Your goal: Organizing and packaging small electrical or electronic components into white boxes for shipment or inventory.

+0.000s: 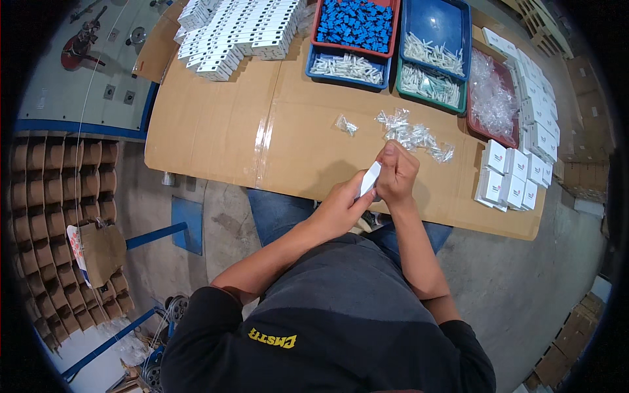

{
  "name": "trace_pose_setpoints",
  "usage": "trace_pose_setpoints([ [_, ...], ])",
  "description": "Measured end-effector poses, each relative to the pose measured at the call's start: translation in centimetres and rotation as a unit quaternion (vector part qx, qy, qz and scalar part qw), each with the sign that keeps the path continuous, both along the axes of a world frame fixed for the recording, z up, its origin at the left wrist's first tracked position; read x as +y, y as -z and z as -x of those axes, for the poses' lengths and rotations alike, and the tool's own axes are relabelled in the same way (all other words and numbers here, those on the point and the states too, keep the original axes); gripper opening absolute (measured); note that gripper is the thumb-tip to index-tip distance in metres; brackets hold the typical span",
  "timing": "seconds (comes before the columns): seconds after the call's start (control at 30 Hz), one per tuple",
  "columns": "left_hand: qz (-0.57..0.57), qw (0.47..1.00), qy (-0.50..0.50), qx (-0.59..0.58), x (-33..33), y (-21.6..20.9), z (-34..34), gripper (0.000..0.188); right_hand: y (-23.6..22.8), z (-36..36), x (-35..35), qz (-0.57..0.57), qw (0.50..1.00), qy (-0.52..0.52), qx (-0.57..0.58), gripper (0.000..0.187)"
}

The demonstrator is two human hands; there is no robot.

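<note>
A small white box [370,179] is held up at the front edge of the cardboard-covered table, in front of my body. My left hand [342,204] is closed round its left and lower side, with the thumb across the near end. Against the box's right side my right hand [398,171] is closed, thumb uppermost; its fingertips are hidden. Just beyond my hands lies a loose pile of clear bags with small whitish parts [411,133]. One similar bag [346,125] lies apart to the left.
Rows of white boxes [239,33] stand at the far left. Trays hold blue plugs [354,25], white plugs [347,69] and clear bags [491,95]. More white boxes [508,175] are stacked at the right. The table's cardboard top [209,124] ends close to my waist.
</note>
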State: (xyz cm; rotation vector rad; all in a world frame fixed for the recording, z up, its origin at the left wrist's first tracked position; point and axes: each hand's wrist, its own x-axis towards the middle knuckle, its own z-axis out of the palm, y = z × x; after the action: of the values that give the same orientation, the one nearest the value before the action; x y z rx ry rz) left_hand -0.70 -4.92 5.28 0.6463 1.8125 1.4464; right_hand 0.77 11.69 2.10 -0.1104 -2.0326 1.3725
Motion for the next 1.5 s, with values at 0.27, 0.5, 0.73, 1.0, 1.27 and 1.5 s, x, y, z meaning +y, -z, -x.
trace_pose_setpoints([
  [0.27,-0.165,0.959,-0.184,-0.137,1.3,2.0,0.4,0.033,-2.1,-0.8,2.0,-0.068,0.992,0.069,-0.076,0.031],
  [0.5,-0.275,0.878,-0.251,-0.301,1.2,1.8,1.3,0.041,0.0,-4.7,0.5,0.455,0.87,-0.145,-0.127,0.035],
  [0.73,-0.15,0.976,-0.151,0.052,0.9,1.0,3.7,0.051,-1.2,-4.6,1.9,0.379,0.912,-0.09,-0.13,0.03],
  [1.0,-0.207,0.971,-0.092,-0.079,0.7,-0.3,4.7,0.039,-2.7,-4.3,2.6,0.303,0.933,-0.132,-0.141,0.035],
  [1.27,-0.221,0.968,-0.09,-0.079,1.0,-0.4,3.4,0.035,-3.0,-5.1,2.8,0.278,0.945,-0.131,-0.113,0.031],
  [1.5,-0.161,0.974,-0.14,-0.079,-0.2,2.4,3.7,0.027,-0.6,-4.8,2.0,0.311,0.923,-0.15,-0.171,0.023],
])
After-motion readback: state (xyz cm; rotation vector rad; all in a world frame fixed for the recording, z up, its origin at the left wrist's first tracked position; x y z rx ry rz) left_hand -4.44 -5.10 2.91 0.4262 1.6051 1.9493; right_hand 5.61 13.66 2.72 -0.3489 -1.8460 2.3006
